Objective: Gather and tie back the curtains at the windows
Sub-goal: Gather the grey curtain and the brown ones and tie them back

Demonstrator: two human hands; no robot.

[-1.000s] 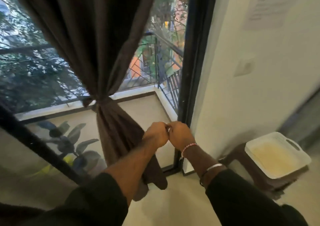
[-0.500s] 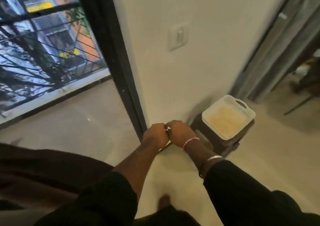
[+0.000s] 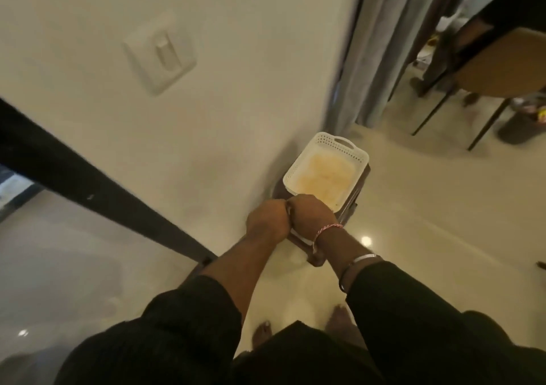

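Observation:
My left hand (image 3: 267,222) and my right hand (image 3: 313,214) are curled into fists and pressed knuckle to knuckle in front of me, over the corner of a stool. Neither visibly holds anything; a small pale spot shows where they meet. The brown tied curtain is out of view. A grey pleated curtain (image 3: 381,47) hangs at the upper right, beside the wall's end, well beyond both hands.
A white perforated basket (image 3: 334,145) sits on a dark stool (image 3: 348,210) against the wall. The black window frame (image 3: 74,177) crosses the left. A light switch (image 3: 161,56) is on the wall. A chair (image 3: 502,65) stands far right. My bare feet (image 3: 261,334) are on the glossy floor.
The view has swung right, away from the tied brown curtain and the window, to the wall, basket and grey curtain. My fists have stayed pressed together.

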